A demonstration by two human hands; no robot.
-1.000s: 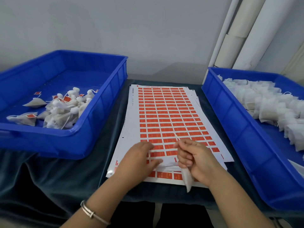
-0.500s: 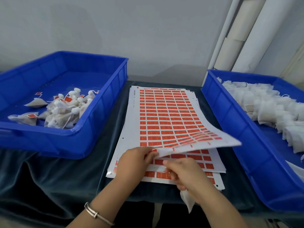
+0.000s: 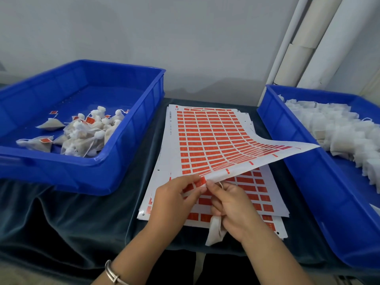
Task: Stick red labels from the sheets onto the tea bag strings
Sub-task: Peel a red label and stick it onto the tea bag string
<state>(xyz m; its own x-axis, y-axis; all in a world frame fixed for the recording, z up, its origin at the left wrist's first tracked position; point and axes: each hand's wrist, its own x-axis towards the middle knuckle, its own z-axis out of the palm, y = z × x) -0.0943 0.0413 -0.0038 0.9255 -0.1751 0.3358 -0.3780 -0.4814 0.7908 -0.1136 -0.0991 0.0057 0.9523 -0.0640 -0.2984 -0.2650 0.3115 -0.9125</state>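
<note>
- Nearest to us, the right hand [image 3: 232,204] curls around a white tea bag [image 3: 214,231], which hangs below the palm over the table's front edge; its thumb and forefinger meet at the lifted sheet's near edge, where a loop of string [image 3: 221,184] shows.
- The left hand [image 3: 174,199] pinches a red label [image 3: 200,181] at the near corner of the top sheet [image 3: 216,140], which it holds raised off the stack [image 3: 255,194].
- We judge the step to be peeling this label free and bringing it to the string.
- Risk: the label could fold on itself or stick to a fingertip, since both hands crowd one small spot.
- Risk: the raised sheet bows, its far-right corner overhanging the right bin [image 3: 308,182]; a sharper pull could drag or crease it.
- Risk: the tea bag is gripped only by the lower fingers and might slip off the front edge.
- Edges: the stack lies on a dark cloth [image 3: 82,219], between the two bins, with a narrow strip of cloth on each side.
- Room: the freest space is above the sheets and toward us.
- Farther left, the left bin [image 3: 131,167] holds labelled bags [image 3: 82,134]; the right bin holds a heap of plain bags [image 3: 339,132].
</note>
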